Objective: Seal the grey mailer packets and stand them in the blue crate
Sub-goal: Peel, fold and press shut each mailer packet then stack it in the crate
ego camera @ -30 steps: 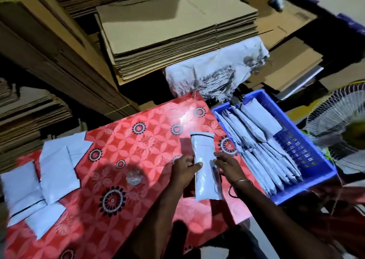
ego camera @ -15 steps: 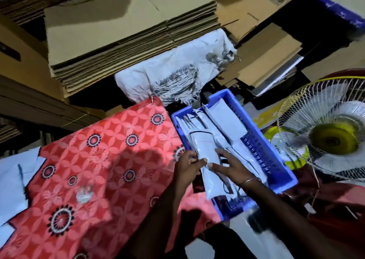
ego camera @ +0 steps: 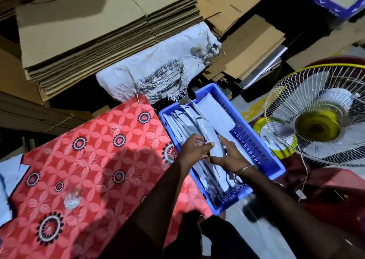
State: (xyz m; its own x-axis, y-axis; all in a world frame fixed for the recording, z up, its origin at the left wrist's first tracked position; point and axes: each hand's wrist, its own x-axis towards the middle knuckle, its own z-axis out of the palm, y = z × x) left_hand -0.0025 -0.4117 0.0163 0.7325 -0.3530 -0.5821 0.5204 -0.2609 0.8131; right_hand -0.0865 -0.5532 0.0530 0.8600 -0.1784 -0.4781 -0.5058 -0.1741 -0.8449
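Observation:
Over the blue crate [ego camera: 258, 140], both my hands hold one grey mailer packet [ego camera: 210, 138] on edge among several packets standing in a row inside. My left hand [ego camera: 194, 148] pinches the packet's left side with thumb and fingers. My right hand [ego camera: 227, 156] grips its right side, fingers spread along it. The packet's lower end is hidden between my hands and the other packets. A flat packet [ego camera: 213, 112] leans at the crate's far end. More loose packets [ego camera: 9, 171] lie at the far left edge of the red patterned table [ego camera: 88, 160].
A wire-guarded fan [ego camera: 320, 124] stands right of the crate. A stack of flat cardboard [ego camera: 94, 33] and a frayed white sack [ego camera: 158, 69] sit behind the table. More cardboard sheets [ego camera: 252, 47] lie at the back right. Another blue crate [ego camera: 324, 0] shows top right.
Both hands carried the packet from the table rightward into the crate and tipped it on edge among the others. The view swung right, so the loose packets slid to the left edge.

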